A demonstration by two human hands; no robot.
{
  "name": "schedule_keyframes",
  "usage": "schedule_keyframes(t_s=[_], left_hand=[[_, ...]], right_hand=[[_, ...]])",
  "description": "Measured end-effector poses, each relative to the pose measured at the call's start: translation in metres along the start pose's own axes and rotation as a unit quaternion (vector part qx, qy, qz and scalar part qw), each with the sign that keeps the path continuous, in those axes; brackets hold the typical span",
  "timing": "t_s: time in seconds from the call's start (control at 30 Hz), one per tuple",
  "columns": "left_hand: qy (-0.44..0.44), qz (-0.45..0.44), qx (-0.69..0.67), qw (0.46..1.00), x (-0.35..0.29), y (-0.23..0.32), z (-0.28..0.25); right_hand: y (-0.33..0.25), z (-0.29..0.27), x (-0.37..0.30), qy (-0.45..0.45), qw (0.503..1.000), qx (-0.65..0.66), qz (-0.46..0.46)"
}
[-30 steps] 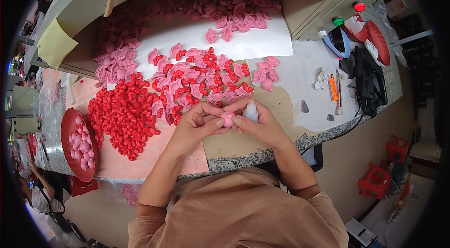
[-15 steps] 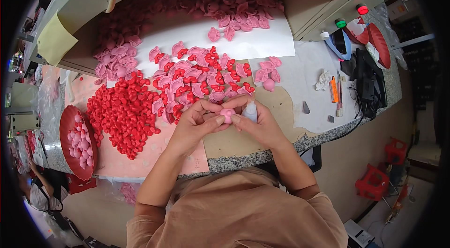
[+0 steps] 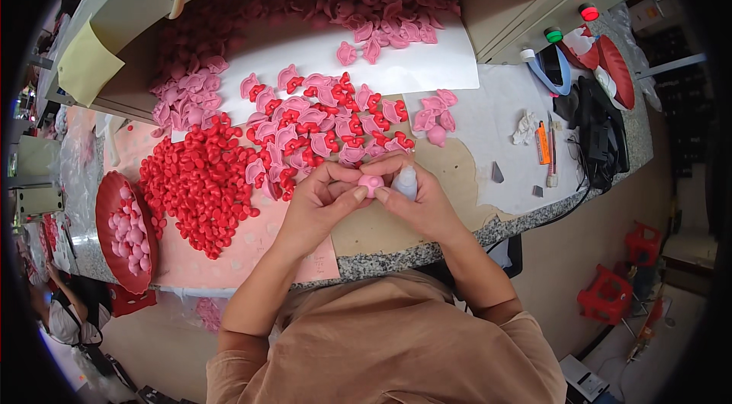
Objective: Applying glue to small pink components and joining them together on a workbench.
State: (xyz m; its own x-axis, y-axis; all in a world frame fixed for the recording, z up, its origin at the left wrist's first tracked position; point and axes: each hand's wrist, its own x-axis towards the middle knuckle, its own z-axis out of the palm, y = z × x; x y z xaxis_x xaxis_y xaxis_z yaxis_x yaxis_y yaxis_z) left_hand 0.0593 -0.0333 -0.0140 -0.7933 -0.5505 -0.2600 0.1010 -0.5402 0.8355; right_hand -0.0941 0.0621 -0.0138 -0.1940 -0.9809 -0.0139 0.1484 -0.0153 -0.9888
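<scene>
Hands (image 3: 319,195) pinching pink piece (image 3: 371,183), rounded, seemingly smooth

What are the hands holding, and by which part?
The left hand and right hand hold a small round pink piece by its opposite edges. The right hand also holds a pale bottle; exactly where it is gripped is hidden.

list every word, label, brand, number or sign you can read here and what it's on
Nothing can be read.
Pink sheet: small marks like handwriting at its lower right, too small to read.
Orange item: any print is too small to read.
Small bottle: no readable label shows.
</scene>
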Motion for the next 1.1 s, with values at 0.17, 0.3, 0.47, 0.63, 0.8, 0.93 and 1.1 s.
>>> schedule_keyframes(t_s=[0.17, 0.3, 0.47, 0.63, 0.8, 0.93, 1.1], left_hand=[[0.010, 0.000, -0.005, 1.000, -0.0006, 0.0001, 0.0010], [0.013, -0.006, 0.003, 1.000, -0.0007, 0.0010, 0.0008], [0.005, -0.002, 0.002, 1.000, 0.0003, -0.0006, 0.0004], [0.010, -0.022, -0.023, 0.999, -0.0024, -0.0016, 0.0018], [0.003, -0.003, -0.063, 0.998, -0.0015, 0.0000, 0.0050], [-0.040, 0.072, -0.004, 0.997, 0.0003, -0.0040, 0.0017], [-0.039, 0.051, -0.050, 0.997, -0.0004, 0.0014, 0.0032]], right_hand=[[0.0040, 0.0005, 0.0008, 0.004, 1.000, 0.000, -0.008], [0.0020, 0.0006, 0.0011, 0.001, 1.000, -0.004, -0.010], [-0.0004, 0.0020, -0.0009, 0.016, 0.999, 0.028, 0.019], [-0.0039, 0.0006, -0.0012, 0.019, 0.995, 0.072, 0.065], [0.0030, -0.0003, -0.0005, 0.023, 0.997, 0.064, 0.031], [-0.0030, 0.0062, 0.0006, 0.044, 0.997, 0.057, -0.042], [-0.0014, 0.0014, -0.0027, 0.044, 0.995, 0.073, -0.055]])
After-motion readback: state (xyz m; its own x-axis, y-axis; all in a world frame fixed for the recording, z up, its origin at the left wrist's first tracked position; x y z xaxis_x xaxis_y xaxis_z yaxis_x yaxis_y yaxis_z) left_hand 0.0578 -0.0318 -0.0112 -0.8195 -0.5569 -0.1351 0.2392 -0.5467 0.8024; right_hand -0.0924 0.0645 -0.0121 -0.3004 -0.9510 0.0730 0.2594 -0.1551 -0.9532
